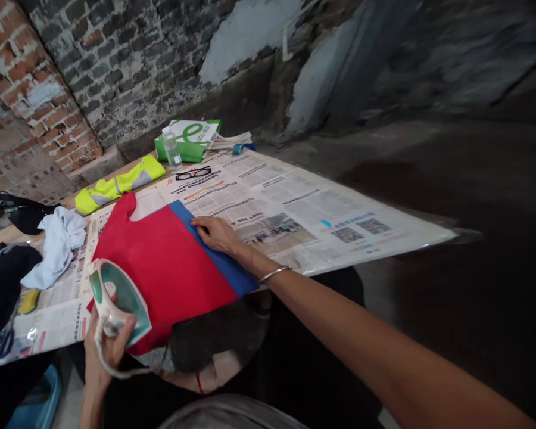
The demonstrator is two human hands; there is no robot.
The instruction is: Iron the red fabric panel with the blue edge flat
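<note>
My left hand (109, 345) is closed around the handle of a white and green clothes iron (125, 298). The iron is over the near left part of a red cloth piece (161, 256); I cannot tell whether its soleplate touches the cloth. Its pale cord (99, 348) loops beside my wrist. A blue cloth strip (223, 262) runs along the red piece's right edge. My right hand (217, 233), with a metal bangle on its wrist, is on this strip, fingers bent and together at its edge. The thumb is hidden. The red cloth hangs slightly over the table's near edge.
Newspaper under clear plastic covers the table (295, 196). At the back are eyeglasses (193, 173), a bottle (172, 149), a green-white bag (192, 140) and blue tape (238, 149). Leftward lie a yellow vest (120, 185), pale cloth (58, 244), yellow sponge (28, 301) and scissors (0, 345).
</note>
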